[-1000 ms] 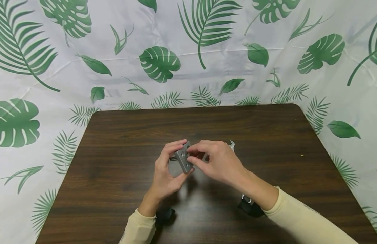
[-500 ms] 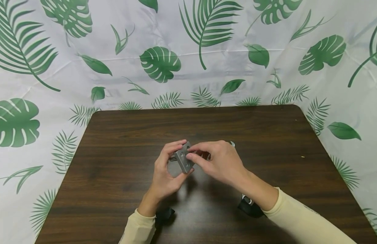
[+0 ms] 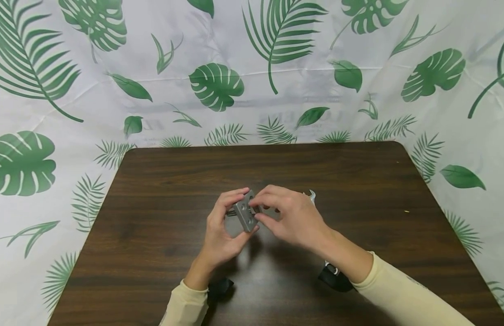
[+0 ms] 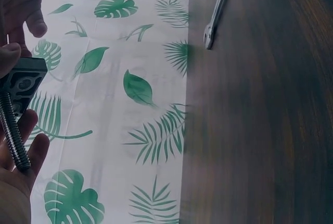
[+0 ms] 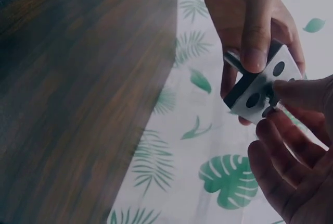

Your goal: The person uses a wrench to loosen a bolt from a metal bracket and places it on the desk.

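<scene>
My left hand (image 3: 223, 228) grips a thick grey metal plate (image 3: 244, 218) with several round holes, held tilted above the table. The thumb lies along one edge, fingers on the opposite one. In the left wrist view a long threaded bolt (image 4: 14, 133) sticks out of the plate's back toward the left palm. My right hand (image 3: 294, 216) reaches the other face, thumb and fingertips around a small metal piece (image 5: 269, 99) near the plate's middle. Fingers mostly hide that piece; I cannot tell if it is a nut or the bolt's end.
Beyond the right hand a silver wrench (image 4: 209, 32) lies on the dark wood table (image 3: 174, 181), partly hidden in the head view. A tiny yellow scrap (image 3: 406, 211) lies to the right. Behind the table hangs a white leaf-print sheet (image 3: 162, 90).
My right thumb and fingertips have shifted and spread a little at the plate's face, showing more of the metal between them. My left hand and the plate hold nearly still.
</scene>
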Motion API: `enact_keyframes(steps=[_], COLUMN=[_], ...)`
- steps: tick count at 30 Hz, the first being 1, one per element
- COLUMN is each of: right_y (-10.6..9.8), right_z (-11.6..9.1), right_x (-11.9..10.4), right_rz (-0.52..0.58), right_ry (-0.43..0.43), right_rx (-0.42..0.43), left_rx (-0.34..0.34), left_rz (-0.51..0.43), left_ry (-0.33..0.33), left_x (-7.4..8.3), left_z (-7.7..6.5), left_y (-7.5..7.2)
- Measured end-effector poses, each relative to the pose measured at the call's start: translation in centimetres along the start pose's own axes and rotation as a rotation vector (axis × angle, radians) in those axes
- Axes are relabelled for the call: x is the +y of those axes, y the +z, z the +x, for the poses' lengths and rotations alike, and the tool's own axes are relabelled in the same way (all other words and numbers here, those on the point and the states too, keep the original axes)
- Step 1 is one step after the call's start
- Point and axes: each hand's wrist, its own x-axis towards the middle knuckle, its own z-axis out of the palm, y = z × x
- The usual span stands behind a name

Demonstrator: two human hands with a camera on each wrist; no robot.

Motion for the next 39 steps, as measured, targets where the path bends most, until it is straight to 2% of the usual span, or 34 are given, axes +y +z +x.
enact_keyframes(steps=[9, 20, 31, 34, 39], right_y=[0.18, 0.02, 0.37, 0.51, 0.45], right_z=[0.22, 0.05, 0.13, 0.11, -0.01], right_x=[-0.12, -0.05, -0.33, -0.3, -0.24], right_rz=[-0.004, -0.039, -0.022, -0.02, -0.006], right_ry=[0.124, 0.01, 0.139, 0.117, 0.011], right_rx=[-0.004, 0.018, 0.023, 0.024, 0.033], left_rx=[0.006, 0.011, -0.002, -0.006, -0.008], left_rz=[0.017, 0.011, 0.021, 0.02, 0.019], left_ry=[0.014, -0.003, 0.008, 0.011, 0.008], left_x=[0.08, 0.11, 0.17, 0.22, 0.17], left_z=[0.26, 0.25, 0.16, 0.14, 0.1], left_y=[-0.05, -0.17, -0.18, -0.2, -0.28])
